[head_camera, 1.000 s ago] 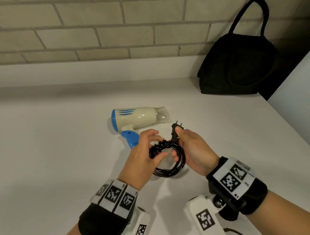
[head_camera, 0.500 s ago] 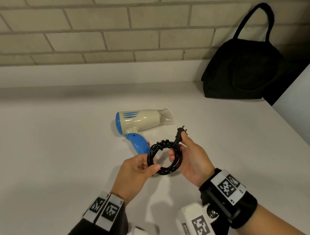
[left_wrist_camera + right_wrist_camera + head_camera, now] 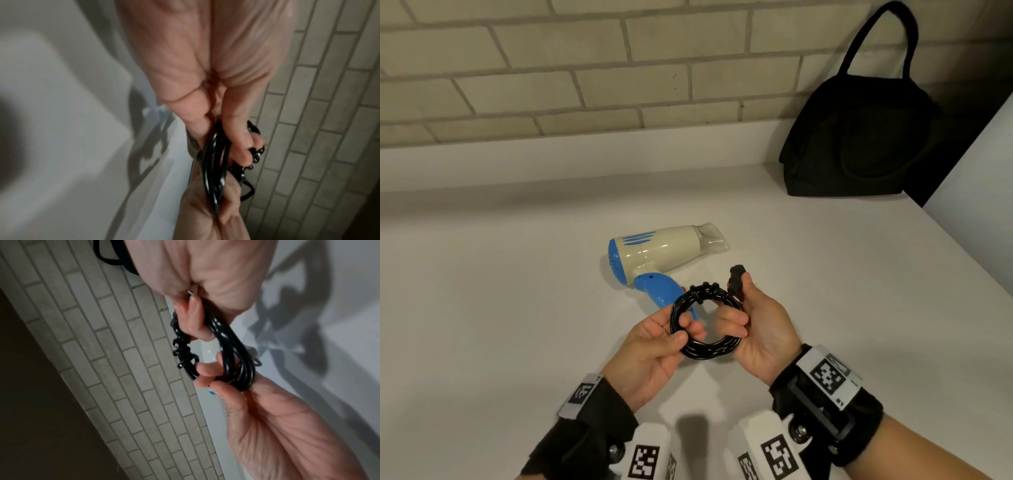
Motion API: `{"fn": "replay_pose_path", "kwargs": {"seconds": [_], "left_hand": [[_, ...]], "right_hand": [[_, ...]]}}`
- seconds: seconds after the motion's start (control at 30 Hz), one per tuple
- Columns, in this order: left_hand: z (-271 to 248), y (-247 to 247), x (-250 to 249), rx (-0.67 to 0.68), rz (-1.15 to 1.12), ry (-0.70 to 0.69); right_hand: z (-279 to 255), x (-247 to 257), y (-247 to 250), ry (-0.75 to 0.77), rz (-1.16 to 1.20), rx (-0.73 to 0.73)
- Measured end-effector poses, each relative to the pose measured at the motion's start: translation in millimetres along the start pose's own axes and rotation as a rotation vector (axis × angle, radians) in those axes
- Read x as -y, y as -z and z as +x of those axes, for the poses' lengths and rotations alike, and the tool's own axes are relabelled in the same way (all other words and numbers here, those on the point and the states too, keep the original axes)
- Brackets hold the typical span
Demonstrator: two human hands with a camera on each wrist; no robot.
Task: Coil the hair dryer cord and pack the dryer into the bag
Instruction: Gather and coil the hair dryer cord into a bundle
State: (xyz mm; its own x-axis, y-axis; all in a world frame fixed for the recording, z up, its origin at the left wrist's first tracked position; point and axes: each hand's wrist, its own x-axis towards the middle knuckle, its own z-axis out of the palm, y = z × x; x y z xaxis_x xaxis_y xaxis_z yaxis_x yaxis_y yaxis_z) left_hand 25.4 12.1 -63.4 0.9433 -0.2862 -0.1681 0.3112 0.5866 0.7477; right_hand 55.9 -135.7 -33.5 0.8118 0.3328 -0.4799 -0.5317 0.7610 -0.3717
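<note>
The cream and blue hair dryer (image 3: 659, 251) lies on its side on the white counter (image 3: 500, 308), nozzle pointing right. Its black cord is wound into a ring, the coil (image 3: 705, 349), held up just in front of the blue handle (image 3: 662, 291). My left hand (image 3: 683, 330) pinches the coil's left side between thumb and fingers. My right hand (image 3: 739, 305) grips the right side, fingers hooked through the ring, with the plug (image 3: 736, 279) sticking up by the thumb. Both wrist views show the coil (image 3: 213, 170) (image 3: 232, 353) edge-on between the two hands. The black bag (image 3: 859, 137) stands at the back right.
A brick wall (image 3: 585, 68) and a low white ledge (image 3: 551, 161) run along the back of the counter. The counter's right edge (image 3: 962, 257) slants away past the bag. Bare counter lies to the left of the dryer.
The left hand has left the wrapped top of the coil and now pinches its left side. Both hands have turned the ring up to face me.
</note>
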Motion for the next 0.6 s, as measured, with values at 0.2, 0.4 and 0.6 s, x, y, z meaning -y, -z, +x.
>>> {"fn": "replay_pose_path", "kwargs": {"seconds": [0.2,0.4,0.6], "left_hand": [[-3.7,-19.1,-11.1,-0.293,0.545,-0.063],[-11.1,-32.2,-12.9,-0.391,0.707,-0.100],[-10.4,-18.8,-8.3,-0.332,0.516,-0.069]], "right_hand": [[1.9,11.6,3.8,0.219,-0.148,-0.078],[-9.0,0.0,-9.7,0.578,-0.537,0.006],[-10.8,-14.3,-7.2,0.431,-0.460,0.030]]}}
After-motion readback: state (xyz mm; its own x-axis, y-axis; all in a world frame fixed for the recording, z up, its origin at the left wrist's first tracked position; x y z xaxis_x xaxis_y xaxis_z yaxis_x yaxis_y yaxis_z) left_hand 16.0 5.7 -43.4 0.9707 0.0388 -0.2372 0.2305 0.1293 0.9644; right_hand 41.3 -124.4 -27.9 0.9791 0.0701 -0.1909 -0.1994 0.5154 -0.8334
